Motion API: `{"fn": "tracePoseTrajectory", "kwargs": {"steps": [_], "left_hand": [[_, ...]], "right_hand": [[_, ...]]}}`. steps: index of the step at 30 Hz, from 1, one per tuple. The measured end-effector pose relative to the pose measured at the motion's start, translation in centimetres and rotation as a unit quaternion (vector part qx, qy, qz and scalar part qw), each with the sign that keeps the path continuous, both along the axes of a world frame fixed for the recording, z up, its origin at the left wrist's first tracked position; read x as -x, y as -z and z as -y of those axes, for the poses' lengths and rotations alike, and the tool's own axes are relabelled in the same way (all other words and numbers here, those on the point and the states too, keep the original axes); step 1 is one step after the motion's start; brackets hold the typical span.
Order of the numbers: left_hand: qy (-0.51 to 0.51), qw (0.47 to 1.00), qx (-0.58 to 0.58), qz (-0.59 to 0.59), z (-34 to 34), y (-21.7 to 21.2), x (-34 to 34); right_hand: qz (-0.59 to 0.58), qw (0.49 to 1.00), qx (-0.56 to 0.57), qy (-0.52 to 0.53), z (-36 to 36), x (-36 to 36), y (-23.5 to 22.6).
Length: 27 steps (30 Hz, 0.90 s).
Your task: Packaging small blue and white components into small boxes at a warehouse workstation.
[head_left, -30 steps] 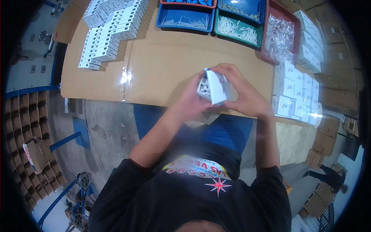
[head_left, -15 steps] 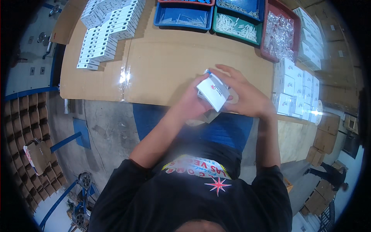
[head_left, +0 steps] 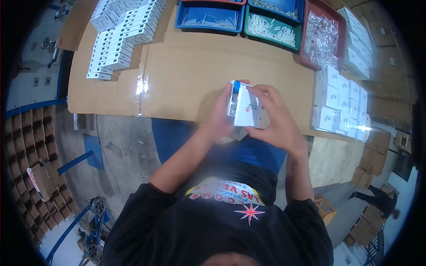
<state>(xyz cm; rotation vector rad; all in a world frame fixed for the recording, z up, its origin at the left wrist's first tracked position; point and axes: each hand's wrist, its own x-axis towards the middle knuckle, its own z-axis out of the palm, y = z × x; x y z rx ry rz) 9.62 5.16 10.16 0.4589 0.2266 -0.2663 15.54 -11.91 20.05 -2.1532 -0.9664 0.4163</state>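
A small white carton (head_left: pixel 247 108) is held between my hands over the near edge of the table. Its lid stands partly raised, and a blue piece (head_left: pixel 236 87) with some clear or white parts shows in the gap on its left side. My left hand (head_left: pixel 219 113) is wrapped round the carton's left side. At the carton's right, my right hand (head_left: pixel 278 122) pinches the lid, thumb at the lower corner and fingers at the upper edge. The rest of the carton's contents is hidden by the lid.
Stacked white cartons (head_left: pixel 117 51) stand at the far left of the cardboard-covered table (head_left: pixel 186 75); more cartons (head_left: pixel 330 99) stand at the right. Along the back are a blue bin (head_left: pixel 208 29), a green bin (head_left: pixel 266 40) of white plugs and a red bin (head_left: pixel 310 62) of clear bags. A person (head_left: pixel 377 199) is at far right.
The carton has turned more upright, and its lid has swung open to the right, showing the blue piece. My right hand has moved down and round to the lid's edges.
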Motion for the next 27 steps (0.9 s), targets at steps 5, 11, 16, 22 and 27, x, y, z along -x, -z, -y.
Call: {"fn": "tracePoseTrajectory", "kwargs": {"steps": [5, 11, 16, 22, 27], "left_hand": [[0.031, 0.998, 0.042, 0.028, 0.1, 0.2, 0.3], [-0.008, 1.000, -0.018, 0.020, 0.3, -0.7, 0.3], [-0.024, 0.998, -0.058, 0.032, 0.3, -0.8, 0.3], [-0.033, 0.999, -0.032, 0.007, 0.5, 0.3, -0.1], [-0.022, 1.000, -0.019, -0.012, 0.7, -0.5, 0.0]], "right_hand": [[0.015, 0.999, -0.050, -0.009, 0.3, 0.2, 0.6], [0.108, 0.987, -0.116, 0.024, 0.4, 0.9, 2.2], [0.151, 0.982, -0.114, 0.017, 0.5, 0.5, 2.3], [0.058, 0.996, -0.017, 0.058, 0.7, -0.6, 0.7], [0.010, 0.999, 0.021, 0.040, 0.3, -0.8, 1.1]]}}
